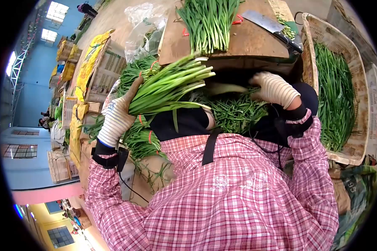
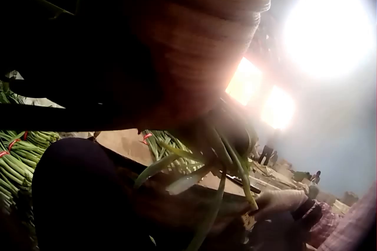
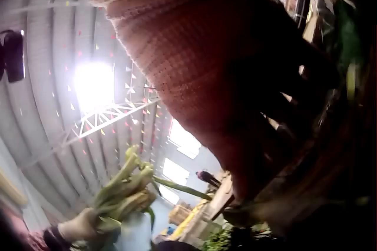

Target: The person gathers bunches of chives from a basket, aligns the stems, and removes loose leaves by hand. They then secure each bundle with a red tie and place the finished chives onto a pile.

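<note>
My gloved left hand (image 1: 118, 113) grips a thick bunch of garlic chives (image 1: 171, 85), thumb on top, with the pale cut ends pointing right. In the right wrist view the same bunch rises from that hand at lower left. My gloved right hand (image 1: 276, 88), blurred in the head view, is over loose green leaves (image 1: 234, 113) heaped at my lap. Gaps show between its spread fingers in the right wrist view. Beside it is a pale blurred strip (image 1: 226, 88). Bundles of chives tied with red bands (image 1: 140, 140) lie below and beside my left hand.
Ahead, a wooden board (image 1: 255, 39) bears another pile of chives (image 1: 209, 25) and a cleaver (image 1: 264, 23) with a black handle. A crate (image 1: 362, 83) of greens stands at right. Clear plastic bags (image 1: 144, 25) and stacked crates (image 1: 109, 69) are at left.
</note>
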Motion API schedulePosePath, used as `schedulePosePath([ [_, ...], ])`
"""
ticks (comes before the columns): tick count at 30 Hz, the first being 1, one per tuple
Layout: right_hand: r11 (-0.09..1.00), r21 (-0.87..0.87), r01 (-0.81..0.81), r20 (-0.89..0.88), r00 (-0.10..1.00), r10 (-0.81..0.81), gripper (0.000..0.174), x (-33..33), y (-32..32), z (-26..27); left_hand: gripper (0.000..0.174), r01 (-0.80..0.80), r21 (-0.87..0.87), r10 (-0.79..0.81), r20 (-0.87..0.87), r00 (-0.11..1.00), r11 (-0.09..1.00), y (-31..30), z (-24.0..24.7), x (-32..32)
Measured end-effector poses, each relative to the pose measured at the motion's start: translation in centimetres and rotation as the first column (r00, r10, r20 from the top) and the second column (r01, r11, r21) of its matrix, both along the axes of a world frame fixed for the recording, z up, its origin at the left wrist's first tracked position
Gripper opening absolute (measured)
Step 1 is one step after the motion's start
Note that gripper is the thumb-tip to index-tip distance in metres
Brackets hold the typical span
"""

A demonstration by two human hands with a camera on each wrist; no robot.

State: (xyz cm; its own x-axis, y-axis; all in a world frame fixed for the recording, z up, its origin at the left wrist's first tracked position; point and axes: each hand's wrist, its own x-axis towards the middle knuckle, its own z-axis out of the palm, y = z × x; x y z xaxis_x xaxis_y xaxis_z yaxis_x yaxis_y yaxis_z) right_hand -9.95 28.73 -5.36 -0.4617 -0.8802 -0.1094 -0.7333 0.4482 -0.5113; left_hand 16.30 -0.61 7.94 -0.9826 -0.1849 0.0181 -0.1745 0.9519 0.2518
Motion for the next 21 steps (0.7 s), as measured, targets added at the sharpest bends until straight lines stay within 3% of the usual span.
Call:
schedulePosePath([
  [1, 0.955, -0.289, 0.062, 0.014, 0.998, -0.06, 0.039, 0.5, -0.5, -0.3, 0.085, 0.007, 0.008, -0.007, -0.003, 1.0, 1.0, 0.1, -0.2, -0.2],
  [2, 0.828, -0.521, 0.207, 0.386, 0.922, 0.013, 0.039, 0.4, -1.5, -0.2, 0.085, -0.003, -0.067, 0.002, -0.006, 1.0, 0.998, 0.3, -0.4, -0.2],
  [3, 0.833, -0.511, 0.211, 0.393, 0.92, 0.008, 0.039, 1.2, -2.4, 1.2, 0.085, -0.014, -0.14, 0.014, -0.003, 1.0, 0.99, 0.6, -0.4, -0.2],
  [5, 0.668, -0.648, 0.365, 0.598, 0.787, 0.15, 0.036, 2.3, -4.2, 3.3, 0.083, 0.034, -0.198, -0.043, -0.044, 0.998, 0.98, 1.2, -0.7, -0.9],
  [7, 0.728, -0.589, 0.352, 0.557, 0.829, 0.05, 0.027, 3.5, -5.2, 3.5, 0.082, 0.057, -0.247, -0.07, -0.045, 0.997, 0.967, 1.6, -1.0, -1.3],
  [8, 0.664, -0.561, 0.495, 0.707, 0.704, 0.072, 0.022, 3.9, -5.8, 2.6, 0.082, 0.081, -0.263, -0.106, -0.081, 0.991, 0.961, 1.7, -1.3, -1.5],
  [9, 0.655, -0.545, 0.524, 0.699, 0.715, 0.009, 0.019, 4.3, -5.8, 2.5, 0.082, 0.079, -0.259, -0.104, -0.083, 0.991, 0.963, 1.6, -1.5, -1.6],
  [11, 0.68, -0.602, 0.419, 0.574, 0.819, 0.004, 0.021, 4.3, -4.4, 3.0, 0.082, 0.142, -0.352, -0.191, -0.107, 0.976, 0.925, 1.3, -1.8, -1.3],
  [12, 0.737, -0.585, 0.337, 0.34, 0.928, -0.155, 0.023, 3.1, -3.6, 2.5, 0.08, 0.154, -0.43, -0.196, -0.056, 0.979, 0.89, 1.0, -2.0, -1.0],
  [13, 0.845, -0.394, 0.361, -0.06, 0.908, -0.416, 0.024, 1.1, -2.4, 1.7, 0.08, 0.151, -0.426, -0.19, -0.05, 0.981, 0.892, 0.7, -2.2, -0.5],
  [14, 0.9, -0.15, 0.409, -0.324, 0.84, -0.436, 0.024, -1.3, -0.8, 1.2, 0.078, 0.148, -0.451, -0.204, -0.079, 0.976, 0.88, 0.2, -2.5, 0.0],
  [15, 0.836, 0.201, 0.511, -0.352, 0.834, -0.425, 0.022, -3.4, 0.7, 1.1, 0.077, 0.142, -0.478, -0.22, -0.112, 0.969, 0.867, -0.2, -2.5, 0.4],
  [17, 0.96, 0.132, 0.247, -0.336, 0.922, -0.191, 0.025, -3.0, 1.6, 2.0, 0.075, 0.144, -0.455, -0.229, -0.138, 0.964, 0.879, -0.5, -2.2, 0.6],
  [18, 0.978, -0.142, 0.154, -0.167, 0.97, -0.177, 0.028, -1.7, 0.3, 2.0, 0.075, 0.161, -0.447, -0.255, -0.157, 0.954, 0.88, -0.4, -2.2, 0.6],
  [19, 0.903, -0.418, 0.104, -0.007, 0.993, -0.118, 0.031, 0.0, -1.9, 2.0, 0.075, 0.183, -0.439, -0.284, -0.176, 0.942, 0.88, -0.4, -2.2, 0.4],
  [21, 0.721, -0.69, -0.056, 0.255, 0.914, 0.315, 0.038, 1.4, -5.8, 0.6, 0.073, 0.208, -0.433, -0.311, -0.181, 0.933, 0.877, -0.2, -2.5, -0.4],
])
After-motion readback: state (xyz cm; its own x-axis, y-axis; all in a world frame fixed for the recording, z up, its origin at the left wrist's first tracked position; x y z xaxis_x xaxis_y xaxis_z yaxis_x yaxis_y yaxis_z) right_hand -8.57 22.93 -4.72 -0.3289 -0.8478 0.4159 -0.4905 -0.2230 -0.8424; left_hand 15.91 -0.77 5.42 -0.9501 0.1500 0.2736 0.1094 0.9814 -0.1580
